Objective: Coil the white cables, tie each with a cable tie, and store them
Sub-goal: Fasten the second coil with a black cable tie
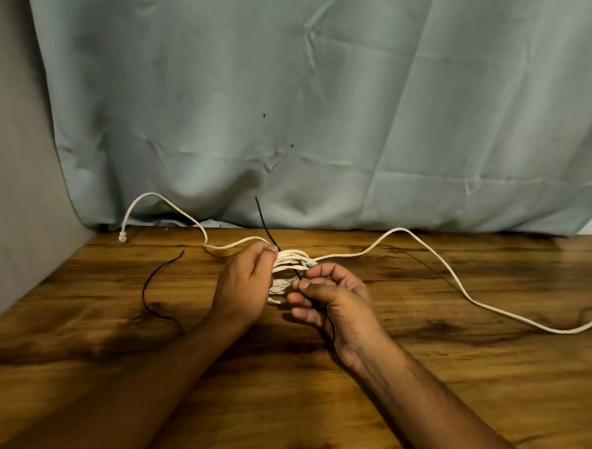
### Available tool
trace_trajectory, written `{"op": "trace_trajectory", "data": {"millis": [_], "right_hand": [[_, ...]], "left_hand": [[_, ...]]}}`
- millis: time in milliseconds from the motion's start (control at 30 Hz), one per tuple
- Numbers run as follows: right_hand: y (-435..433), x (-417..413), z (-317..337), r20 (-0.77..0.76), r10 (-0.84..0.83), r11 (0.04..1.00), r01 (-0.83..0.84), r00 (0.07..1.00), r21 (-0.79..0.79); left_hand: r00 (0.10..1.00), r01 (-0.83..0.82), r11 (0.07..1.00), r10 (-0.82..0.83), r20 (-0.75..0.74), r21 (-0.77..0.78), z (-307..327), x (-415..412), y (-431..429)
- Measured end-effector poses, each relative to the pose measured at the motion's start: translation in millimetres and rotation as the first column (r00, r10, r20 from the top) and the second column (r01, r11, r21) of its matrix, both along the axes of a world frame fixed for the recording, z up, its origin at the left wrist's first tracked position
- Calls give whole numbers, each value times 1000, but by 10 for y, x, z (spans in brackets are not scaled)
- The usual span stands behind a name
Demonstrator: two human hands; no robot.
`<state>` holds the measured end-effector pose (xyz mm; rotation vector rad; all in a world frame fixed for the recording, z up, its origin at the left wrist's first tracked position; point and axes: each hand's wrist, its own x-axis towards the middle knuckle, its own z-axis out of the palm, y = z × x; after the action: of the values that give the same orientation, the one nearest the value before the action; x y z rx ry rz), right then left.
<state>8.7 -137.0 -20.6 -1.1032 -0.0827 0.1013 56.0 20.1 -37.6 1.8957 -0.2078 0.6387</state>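
White round cable, coiled in a tight bundle, sits between both grips. Left grip curled round bundle's left side. Right grip pinches thin black plastic cable tie crossing bundle; tail sticks up beyond left grip. Left of left grip: second black cable tie on brown wooden table. Loose cable ends trail outward; left one ends in clear plug. Farthest: blue-grey cloth.

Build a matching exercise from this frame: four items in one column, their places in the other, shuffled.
1 white cable coil
2 cable plug
3 loose black tie
4 black tie in use

A alone on the table, untouched
B gripped in the left hand
C far left, near the curtain
D across the coil, end pinched by the right hand

Pairs: 1-B, 2-C, 3-A, 4-D
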Motion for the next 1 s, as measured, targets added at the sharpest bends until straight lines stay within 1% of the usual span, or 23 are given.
{"op": "trace_trajectory", "data": {"millis": [67,167,233,367,533,667,833,933,1000], "right_hand": [[1,1,3,1,2,1000,-2,1000,1],[5,2,-7,3,4,1000,-4,1000,-16],[-3,-4,1,10,17,998,-16,1000,-56],[-70,-11,82,53,85,989,-78,995,-127],[-151,-11,131,65,172,967,-156,983,-203],[-214,-18,152,96,268,928,-230,959,-295],[-227,-25,153,76,342,871,-286,936,-399],[-246,-16,162,101,350,870,-283,931,-405],[-267,-23,190,118,343,883,-277,932,-380]], "left_hand": [[1000,0,1000,0,-8,-11,5,-11,-9],[999,8,999,-10,38,47,26,-32,-14],[997,5,997,-10,70,78,44,-47,-4],[997,-1,994,-8,77,110,24,-6,59],[996,45,994,-52,78,98,22,9,83],[994,76,994,-82,78,77,34,5,104],[992,96,994,-100,74,47,28,18,128],[990,118,992,-121,79,40,18,34,133],[986,146,989,-146,74,15,12,44,126]]}}
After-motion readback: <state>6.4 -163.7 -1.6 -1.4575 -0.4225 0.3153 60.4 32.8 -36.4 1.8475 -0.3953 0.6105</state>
